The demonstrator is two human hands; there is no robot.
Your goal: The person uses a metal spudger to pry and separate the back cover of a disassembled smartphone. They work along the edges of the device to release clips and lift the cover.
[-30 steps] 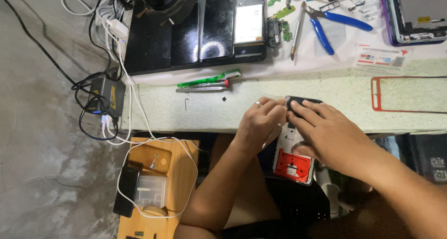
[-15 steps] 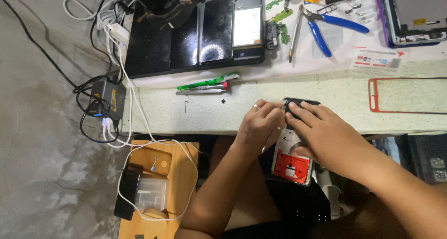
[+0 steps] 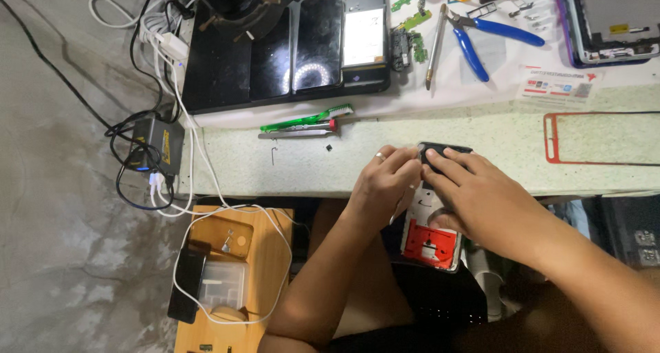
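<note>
While both hands, left (image 3: 385,181) and right (image 3: 474,195), are gripping the phone (image 3: 433,233), pressing evenly along its top edge, bracing against the bench (image 3: 309,164).

Bare worktop (image 3: 495,136) lies open right of the hands up to the red frame (image 3: 601,138), while the green toothbrush (image 3: 306,118), tweezers (image 3: 295,133) and blue pliers (image 3: 481,37) crowd the far side.
</note>
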